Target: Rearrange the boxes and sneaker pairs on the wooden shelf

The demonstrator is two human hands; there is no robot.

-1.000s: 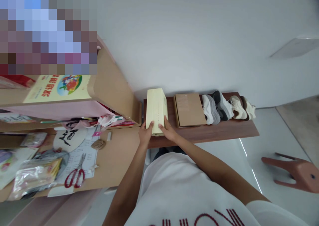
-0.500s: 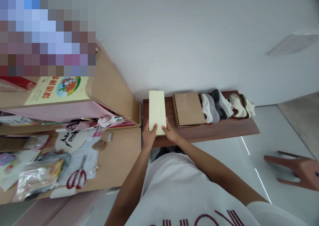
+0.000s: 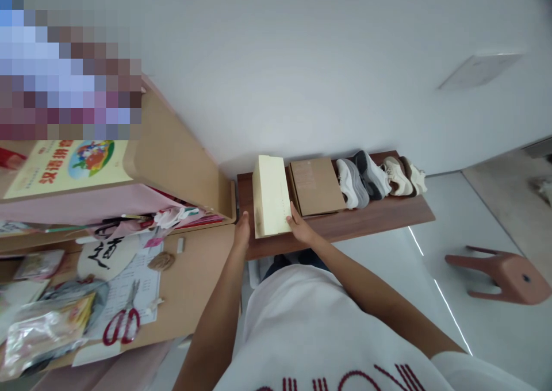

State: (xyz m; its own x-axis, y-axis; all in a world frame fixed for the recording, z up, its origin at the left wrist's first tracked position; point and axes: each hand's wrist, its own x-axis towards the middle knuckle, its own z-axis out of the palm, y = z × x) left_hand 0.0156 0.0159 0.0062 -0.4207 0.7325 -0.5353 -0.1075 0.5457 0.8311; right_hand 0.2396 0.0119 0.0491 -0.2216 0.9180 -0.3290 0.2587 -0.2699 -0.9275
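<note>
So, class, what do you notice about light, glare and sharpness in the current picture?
Head view: soft, fairly even light on the wall; glare on the plastic bag; bright streaks on the floor; pixelation upper left; darkened upper-right corner; lettering on the pale box too faint to read.

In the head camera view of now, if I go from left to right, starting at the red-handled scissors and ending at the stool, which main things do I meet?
Red-handled scissors → left hand → pale yellow box → brown cardboard box → grey-and-white shoes → cream-and-brown shoes → stool.
</note>
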